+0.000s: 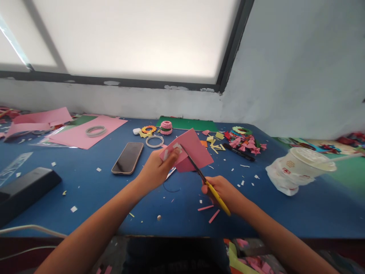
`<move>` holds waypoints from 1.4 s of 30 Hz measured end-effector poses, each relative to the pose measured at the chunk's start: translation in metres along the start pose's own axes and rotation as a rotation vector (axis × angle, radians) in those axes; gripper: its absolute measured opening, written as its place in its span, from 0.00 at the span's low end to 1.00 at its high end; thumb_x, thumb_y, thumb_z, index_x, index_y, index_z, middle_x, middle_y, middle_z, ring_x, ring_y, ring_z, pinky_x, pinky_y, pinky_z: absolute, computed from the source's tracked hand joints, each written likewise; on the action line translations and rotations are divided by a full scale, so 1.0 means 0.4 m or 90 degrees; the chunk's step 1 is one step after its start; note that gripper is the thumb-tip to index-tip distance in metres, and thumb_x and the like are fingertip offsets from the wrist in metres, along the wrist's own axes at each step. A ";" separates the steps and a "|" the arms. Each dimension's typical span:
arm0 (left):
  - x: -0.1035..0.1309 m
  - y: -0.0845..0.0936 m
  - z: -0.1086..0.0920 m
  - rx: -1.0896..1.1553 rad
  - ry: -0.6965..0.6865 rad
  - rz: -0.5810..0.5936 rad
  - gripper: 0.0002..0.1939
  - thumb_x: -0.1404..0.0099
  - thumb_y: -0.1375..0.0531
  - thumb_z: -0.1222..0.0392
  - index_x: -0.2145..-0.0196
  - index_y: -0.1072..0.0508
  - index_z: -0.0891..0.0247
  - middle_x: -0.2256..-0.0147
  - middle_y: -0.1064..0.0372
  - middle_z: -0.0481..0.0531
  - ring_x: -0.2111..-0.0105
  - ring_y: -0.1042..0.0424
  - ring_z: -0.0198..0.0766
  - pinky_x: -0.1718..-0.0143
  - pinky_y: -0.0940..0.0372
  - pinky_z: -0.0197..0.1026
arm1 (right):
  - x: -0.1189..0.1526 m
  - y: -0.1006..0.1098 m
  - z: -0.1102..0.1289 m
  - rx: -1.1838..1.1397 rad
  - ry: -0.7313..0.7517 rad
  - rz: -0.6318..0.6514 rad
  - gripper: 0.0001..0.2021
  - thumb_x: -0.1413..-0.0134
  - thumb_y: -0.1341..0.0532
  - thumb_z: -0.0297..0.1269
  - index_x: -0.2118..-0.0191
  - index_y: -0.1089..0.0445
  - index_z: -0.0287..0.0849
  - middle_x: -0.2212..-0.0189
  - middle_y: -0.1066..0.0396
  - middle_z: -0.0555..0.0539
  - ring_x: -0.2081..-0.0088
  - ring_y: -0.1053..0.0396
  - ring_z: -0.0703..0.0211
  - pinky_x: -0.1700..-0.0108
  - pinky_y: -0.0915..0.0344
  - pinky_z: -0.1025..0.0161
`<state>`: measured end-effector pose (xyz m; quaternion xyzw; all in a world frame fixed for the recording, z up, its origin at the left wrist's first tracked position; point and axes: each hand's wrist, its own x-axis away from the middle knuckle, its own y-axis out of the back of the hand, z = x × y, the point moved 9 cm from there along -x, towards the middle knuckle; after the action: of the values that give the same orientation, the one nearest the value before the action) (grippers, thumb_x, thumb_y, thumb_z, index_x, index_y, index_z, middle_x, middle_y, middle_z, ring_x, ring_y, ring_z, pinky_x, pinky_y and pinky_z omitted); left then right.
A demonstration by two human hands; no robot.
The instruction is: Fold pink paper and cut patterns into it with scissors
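Observation:
Above the blue table, my left hand point(159, 167) pinches a folded pink sheet of paper point(196, 148), thumb on top. Pale tape-like patches show on the paper beside the thumb. My right hand point(222, 192) is wrapped round the yellow handles of a pair of scissors point(211, 186). The dark blades point up and left and lie across the pink paper. How far they are parted cannot be made out. Just below my right hand lie narrow pink paper strips point(213, 216).
A phone point(127, 158) and a tape roll point(154, 141) lie left of my hands. Behind are pink paper rings point(165, 128), pink paper pieces point(245, 142) and a black pen point(238, 152). A bagged cup point(299, 167) stands right; a black box point(27, 194) sits left.

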<state>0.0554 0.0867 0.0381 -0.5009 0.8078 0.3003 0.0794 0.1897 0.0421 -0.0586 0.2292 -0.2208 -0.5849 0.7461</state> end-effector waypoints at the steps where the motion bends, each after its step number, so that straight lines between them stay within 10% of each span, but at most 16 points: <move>1: -0.001 0.000 0.000 0.002 0.002 0.002 0.18 0.35 0.53 0.51 0.79 0.44 0.63 0.82 0.52 0.42 0.81 0.52 0.27 0.81 0.53 0.32 | 0.000 0.001 0.000 0.002 -0.002 0.000 0.08 0.52 0.49 0.35 0.77 0.38 0.41 0.88 0.43 0.55 0.85 0.44 0.68 0.81 0.49 0.70; 42: 0.004 -0.026 0.002 0.047 0.031 0.030 0.18 0.35 0.51 0.53 0.80 0.46 0.63 0.82 0.53 0.42 0.82 0.53 0.27 0.82 0.54 0.32 | -0.001 0.004 0.014 0.015 0.019 -0.045 0.07 0.53 0.48 0.36 0.77 0.40 0.41 0.85 0.43 0.54 0.84 0.45 0.68 0.81 0.49 0.70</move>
<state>0.0636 0.0827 0.0326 -0.4859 0.8314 0.2601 0.0709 0.1874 0.0423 -0.0531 0.2541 -0.2084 -0.6046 0.7256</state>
